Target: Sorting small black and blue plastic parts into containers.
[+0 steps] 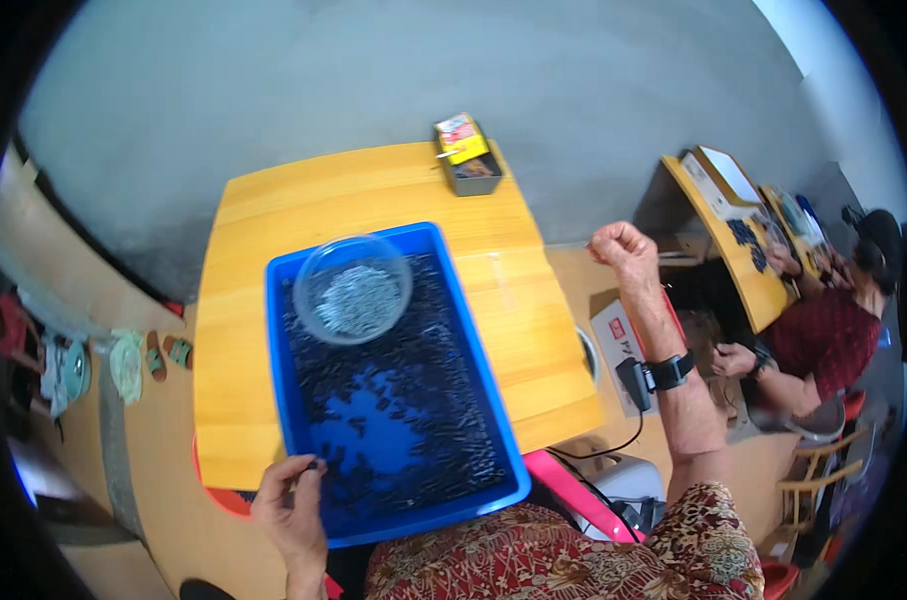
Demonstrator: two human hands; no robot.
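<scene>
Blue rectangular plastic tray (423, 517): landmark for all places below; stands on the yellow wood-grain bench (513, 330); long axis runs away from the person, far end leaning slightly left.
Short dark stick-like pieces (463, 440): loose across the tray's floor, dense along its right side, sparse around a blue patch left of its middle; they point in many directions.
Round clear plastic bowl (311, 300): at the tray's far left part, overlapping its left rim in this view; whether it rests on the rim or on the pieces, cannot tell.
Short silvery metal-looking pieces (361, 300): heaped inside the bowl.
Left hand (291, 510): at the tray's near left corner; thumb and forefinger pinch one small dark piece (317, 465); its axis is too small to read.
Right hand (625, 250): raised, off the tray's right side and past the bench edge; fingers curl inward; cannot tell whether they grip anything.
Key relation: from the left hand, the loose dark pieces lie just to the right and beyond, the bowl farther along the tray's left side; from the right hand, both lie leftward across bare bench. Left hand is nearer the tray.
Dark grey open box with a yellow packet (463, 140) on top (475, 185): beyond the tray's far right corner.
Co-worker in a dark red top (823, 330): well right of the tray.
</scene>
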